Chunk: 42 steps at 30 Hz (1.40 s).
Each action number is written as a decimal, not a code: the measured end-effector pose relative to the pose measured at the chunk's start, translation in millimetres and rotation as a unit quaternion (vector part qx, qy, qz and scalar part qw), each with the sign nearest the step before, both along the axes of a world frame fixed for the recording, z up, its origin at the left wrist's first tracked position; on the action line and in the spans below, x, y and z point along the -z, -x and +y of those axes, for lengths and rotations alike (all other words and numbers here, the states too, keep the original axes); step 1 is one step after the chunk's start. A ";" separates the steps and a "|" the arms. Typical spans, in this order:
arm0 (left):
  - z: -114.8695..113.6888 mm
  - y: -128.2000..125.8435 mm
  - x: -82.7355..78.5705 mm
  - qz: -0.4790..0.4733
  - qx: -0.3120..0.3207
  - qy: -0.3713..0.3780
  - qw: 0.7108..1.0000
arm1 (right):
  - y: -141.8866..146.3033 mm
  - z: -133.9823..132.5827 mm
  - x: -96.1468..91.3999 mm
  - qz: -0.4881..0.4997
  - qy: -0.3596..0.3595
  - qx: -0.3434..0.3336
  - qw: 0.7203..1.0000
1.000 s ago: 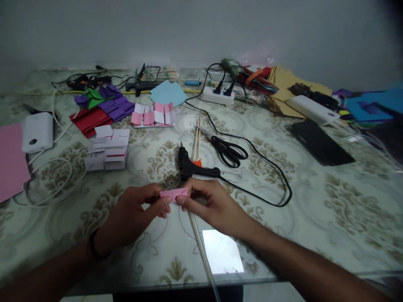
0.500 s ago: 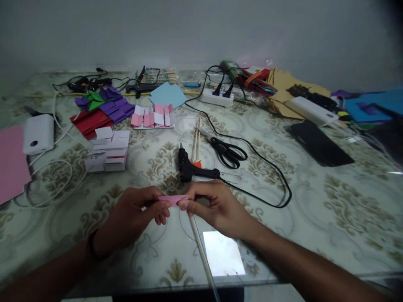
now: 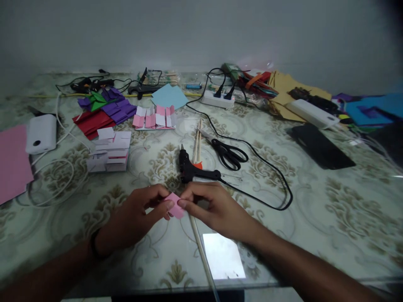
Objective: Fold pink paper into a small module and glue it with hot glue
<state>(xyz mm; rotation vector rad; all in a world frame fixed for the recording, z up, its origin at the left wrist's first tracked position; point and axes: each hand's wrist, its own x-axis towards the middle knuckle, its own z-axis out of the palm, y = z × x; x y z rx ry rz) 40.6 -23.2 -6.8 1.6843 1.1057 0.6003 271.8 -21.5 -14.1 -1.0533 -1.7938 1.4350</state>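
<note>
A small folded piece of pink paper (image 3: 175,204) is held above the near part of the table, pinched from both sides. My left hand (image 3: 135,218) has its thumb and forefinger closed on the left edge. My right hand (image 3: 217,209) grips the right edge the same way. Just beyond my fingers lies a black hot glue gun (image 3: 197,171), its nozzle pointing away from me. Black-handled scissors (image 3: 229,153) rest behind it to the right. A long translucent stick (image 3: 201,251) runs from under my right hand toward the table's front edge.
Folded pink-and-white paper pieces (image 3: 154,117) and white ones (image 3: 110,152) sit to the left, near red folded paper (image 3: 94,123). A white power strip (image 3: 218,99) feeds a black cord around the right. A black phone (image 3: 321,145) and a white power bank (image 3: 40,133) lie at the sides.
The pink paper has turned between my fingers, from a narrow, level strip to a tilted, wider face. Both hands stay at nearly the same place, and the view has shifted slightly.
</note>
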 end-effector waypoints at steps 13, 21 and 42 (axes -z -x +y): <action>-7.7 2.6 14.5 -0.023 -0.012 -0.118 0.993 | 3.0 3.1 7.5 0.147 0.270 -0.010 0.952; -5.7 1.2 5.6 0.024 -0.013 -0.156 0.987 | 2.1 0.3 8.9 0.121 0.235 -0.030 0.964; -4.5 2.1 11.5 -0.063 -0.075 0.000 0.995 | 4.4 -2.5 5.5 0.054 0.035 0.085 0.994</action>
